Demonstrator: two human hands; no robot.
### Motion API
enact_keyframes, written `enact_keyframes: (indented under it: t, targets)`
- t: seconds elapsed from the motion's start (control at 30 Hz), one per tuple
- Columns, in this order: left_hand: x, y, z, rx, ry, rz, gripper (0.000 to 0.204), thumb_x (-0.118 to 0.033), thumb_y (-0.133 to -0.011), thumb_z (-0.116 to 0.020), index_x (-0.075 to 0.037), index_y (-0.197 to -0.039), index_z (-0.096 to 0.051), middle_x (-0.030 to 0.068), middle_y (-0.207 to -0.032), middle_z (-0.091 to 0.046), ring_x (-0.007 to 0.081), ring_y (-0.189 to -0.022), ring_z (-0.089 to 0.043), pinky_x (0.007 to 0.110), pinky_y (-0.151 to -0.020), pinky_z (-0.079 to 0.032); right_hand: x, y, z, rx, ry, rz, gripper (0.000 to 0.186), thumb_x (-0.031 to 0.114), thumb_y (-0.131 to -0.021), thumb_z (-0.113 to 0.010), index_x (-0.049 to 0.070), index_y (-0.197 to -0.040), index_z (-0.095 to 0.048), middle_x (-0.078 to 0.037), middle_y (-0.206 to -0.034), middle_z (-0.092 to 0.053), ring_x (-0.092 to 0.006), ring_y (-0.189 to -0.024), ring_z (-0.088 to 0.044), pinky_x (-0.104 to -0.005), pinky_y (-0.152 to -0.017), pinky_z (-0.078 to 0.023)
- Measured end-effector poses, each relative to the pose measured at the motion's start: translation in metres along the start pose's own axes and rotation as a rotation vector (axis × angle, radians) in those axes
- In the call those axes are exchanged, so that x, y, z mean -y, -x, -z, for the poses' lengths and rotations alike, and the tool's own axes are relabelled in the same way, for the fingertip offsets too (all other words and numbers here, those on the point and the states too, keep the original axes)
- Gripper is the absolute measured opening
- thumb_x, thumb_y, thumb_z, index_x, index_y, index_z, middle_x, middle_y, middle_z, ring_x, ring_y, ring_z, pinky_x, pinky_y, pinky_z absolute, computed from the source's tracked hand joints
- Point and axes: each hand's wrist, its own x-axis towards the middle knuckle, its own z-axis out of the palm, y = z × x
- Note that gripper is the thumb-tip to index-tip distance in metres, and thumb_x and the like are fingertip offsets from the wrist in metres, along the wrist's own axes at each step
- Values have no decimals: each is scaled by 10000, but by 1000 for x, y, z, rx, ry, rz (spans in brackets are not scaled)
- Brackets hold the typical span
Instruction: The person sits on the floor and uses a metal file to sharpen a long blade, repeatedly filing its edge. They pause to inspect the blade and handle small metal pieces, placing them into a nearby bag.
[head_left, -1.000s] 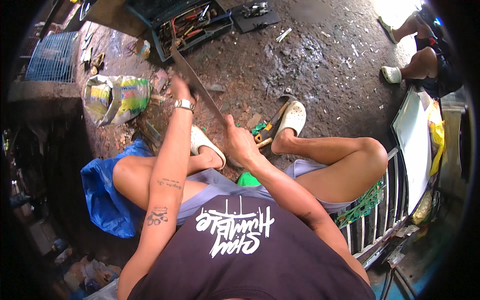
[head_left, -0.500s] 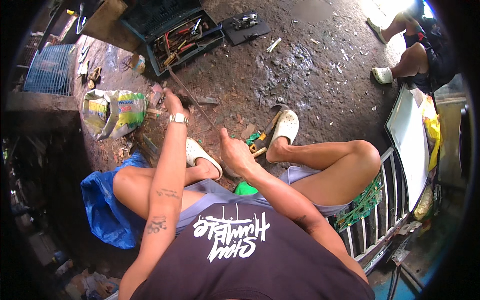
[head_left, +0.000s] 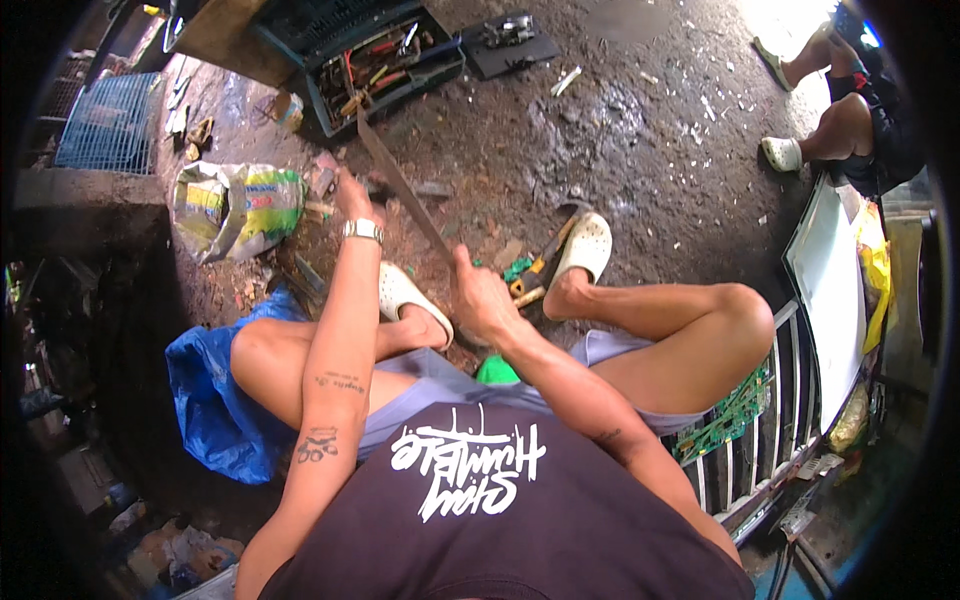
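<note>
Right grip (head_left: 483, 300) clamped on a long blade (head_left: 404, 187), near end hidden; left grip (head_left: 355, 200) unreadable.

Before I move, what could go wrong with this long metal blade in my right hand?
First, the long, flat metal blade in your right hand runs close beside your bare left hand, so a slip could cut it. Second, the blade's far end points up to the open, dark blue toolbox and might knock it. Third, the hammer-like tool with a yellow and black handle lies beside your cream, perforated right clog and could trip you.
</note>
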Motion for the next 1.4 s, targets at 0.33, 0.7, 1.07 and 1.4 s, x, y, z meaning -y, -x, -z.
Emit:
enact_keyframes:
  t: [0.33,0.7,1.07,1.4]
  targets:
    - [11,-24,6,-110,22,-50,423,-456,-1027,-467,-60,-1133,-571,81,-1014,-643,247,-871,-630,438,-773,-538,-8,15,-8,57,78,-49,485,171,-972,-488,-60,-1366,-326,-314,-693,-616,-522,-655,-611,-608,-585,-452]
    - [12,-38,11,-133,-11,57,562,-479,-999,-546,-110,-1415,-466,91,-1259,-619,241,-1064,-624,492,-858,-528,-6,20,-8,-296,-138,144,377,104,-952,-537,29,-1298,-408,-288,-737,-633,-492,-676,-627,-593,-584,-457]
    - [11,-18,0,-96,14,44,513,-503,-1014,-483,-55,-1259,-534,89,-1149,-590,249,-972,-598,414,-887,-489,-6,20,5,-346,-146,171,352,116,-960,-557,36,-1271,-414,-278,-713,-622,-487,-709,-640,-583,-597,-462]
    - [6,-2,-1,-48,-2,11,525,-438,-1020,-503,2,-1305,-505,143,-1219,-595,242,-1015,-624,444,-855,-531,-4,12,14,-63,-76,-20,366,176,-983,-514,2,-1275,-381,-318,-711,-615,-527,-710,-617,-608,-620,-448]
